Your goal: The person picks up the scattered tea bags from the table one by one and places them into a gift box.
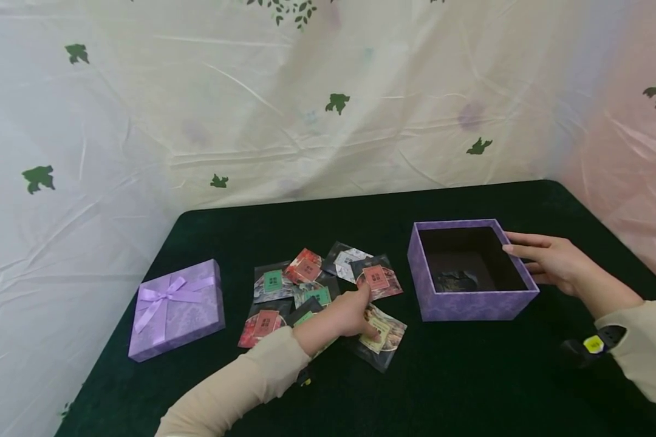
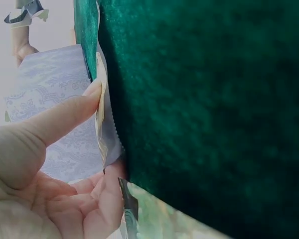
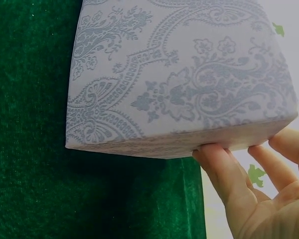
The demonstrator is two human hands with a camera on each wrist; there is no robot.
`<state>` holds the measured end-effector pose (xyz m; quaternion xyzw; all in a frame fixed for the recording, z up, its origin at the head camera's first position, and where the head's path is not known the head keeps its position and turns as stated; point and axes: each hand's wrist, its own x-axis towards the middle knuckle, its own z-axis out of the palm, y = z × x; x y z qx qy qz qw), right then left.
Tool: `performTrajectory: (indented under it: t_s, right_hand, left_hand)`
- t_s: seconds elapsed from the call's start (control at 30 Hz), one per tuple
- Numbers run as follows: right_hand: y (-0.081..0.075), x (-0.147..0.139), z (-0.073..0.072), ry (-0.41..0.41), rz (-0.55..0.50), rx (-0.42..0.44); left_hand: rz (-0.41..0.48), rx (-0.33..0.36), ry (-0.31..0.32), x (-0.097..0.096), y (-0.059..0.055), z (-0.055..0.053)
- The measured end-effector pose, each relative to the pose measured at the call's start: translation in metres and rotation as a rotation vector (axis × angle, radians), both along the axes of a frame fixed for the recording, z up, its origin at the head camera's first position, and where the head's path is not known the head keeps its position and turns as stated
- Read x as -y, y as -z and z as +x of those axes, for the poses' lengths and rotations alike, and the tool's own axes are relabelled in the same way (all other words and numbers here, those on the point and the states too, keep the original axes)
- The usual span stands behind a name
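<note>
My left hand [image 1: 350, 312] pinches a small flat packet with a yellow label [image 1: 379, 337] at the front right of a loose cluster of packets. In the left wrist view the thumb [image 2: 82, 107] lies on the packet [image 2: 103, 114] and the fingers sit at its other side. My right hand [image 1: 560, 264] rests its fingertips against the right side of the lidless purple box [image 1: 467, 306]. The right wrist view shows these fingers [image 3: 222, 169] fairly straight at the patterned box wall [image 3: 179, 79]. A dark, shiny packet [image 1: 456, 281] lies inside the box.
A purple lid with a ribbon bow [image 1: 180, 309] lies at the left. Several more packets, including one with a red label [image 1: 376, 278], overlap on the dark green tablecloth [image 1: 328, 221]. A printed white curtain [image 1: 284, 121] hangs behind the table.
</note>
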<state>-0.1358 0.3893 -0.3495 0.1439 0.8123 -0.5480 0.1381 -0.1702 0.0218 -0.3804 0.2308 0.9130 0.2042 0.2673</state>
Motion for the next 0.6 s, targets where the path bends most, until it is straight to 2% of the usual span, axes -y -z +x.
performTrajectory:
  t_s: [0.17,0.33,0.47,0.6]
  right_hand:
    - [-0.001,0.003,0.002,-0.005,0.021,-0.020]
    - [-0.002,0.004,0.004,0.000,0.017,-0.022]
    - [-0.001,0.004,0.004,0.000,0.005,-0.034]
    - [-0.001,0.004,0.005,-0.005,-0.006,-0.044]
  left_hand:
    - [0.018,-0.032,-0.009,0.003,0.002,0.000]
    - [0.089,-0.058,-0.037,0.008,0.006,0.000]
    - [0.192,-0.008,-0.071,0.015,0.009,-0.001]
    - [0.295,0.094,-0.112,0.021,0.012,-0.003]
